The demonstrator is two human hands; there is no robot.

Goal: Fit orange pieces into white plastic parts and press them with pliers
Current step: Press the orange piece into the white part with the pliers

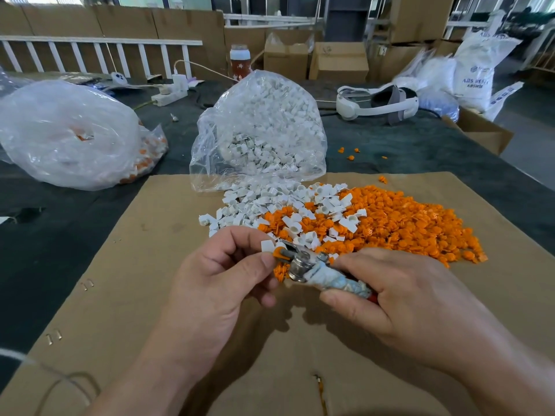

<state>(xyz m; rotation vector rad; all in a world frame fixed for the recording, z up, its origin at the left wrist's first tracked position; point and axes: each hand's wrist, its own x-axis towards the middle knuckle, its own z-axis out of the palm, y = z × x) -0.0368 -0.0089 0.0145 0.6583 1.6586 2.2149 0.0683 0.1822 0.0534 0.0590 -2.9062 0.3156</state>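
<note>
Lower centre of the frame, over the cardboard sheet point(150, 295): your left hand point(222, 274) has its fingers curled, and thumb and forefinger pinch one white part point(267, 245) with an orange piece point(277, 253) seated at its end. Your right hand point(399, 298) is wrapped round the tape-bound handle of the pliers point(327, 274). The nose of the tool meets the orange piece. I cannot tell whether the jaws have closed fully on it.

Handling, as judged: the assembly is very light, stiff and smooth, so it is likely to skid out of a loose pinch. Take hold of the white body by its flat sides and leave the orange head clear for the jaws. Moderate pressure should do; hard squeezing could crack thin plastic.

Appearance: the white part is a small blocky moulding with a round socket. The orange piece is a flat-headed plug, bright and uniform in colour.

Centre of the frame: loose white parts point(270, 202) spill against a broad heap of orange pieces point(405, 223), the two mixing where they meet.

Above centre: a clear bag point(261, 127) lies open, full of white parts. Upper left: a second bag point(66, 133), contents partly orange. Upper right: a white headset point(375, 102) on the dark table cover.
</note>
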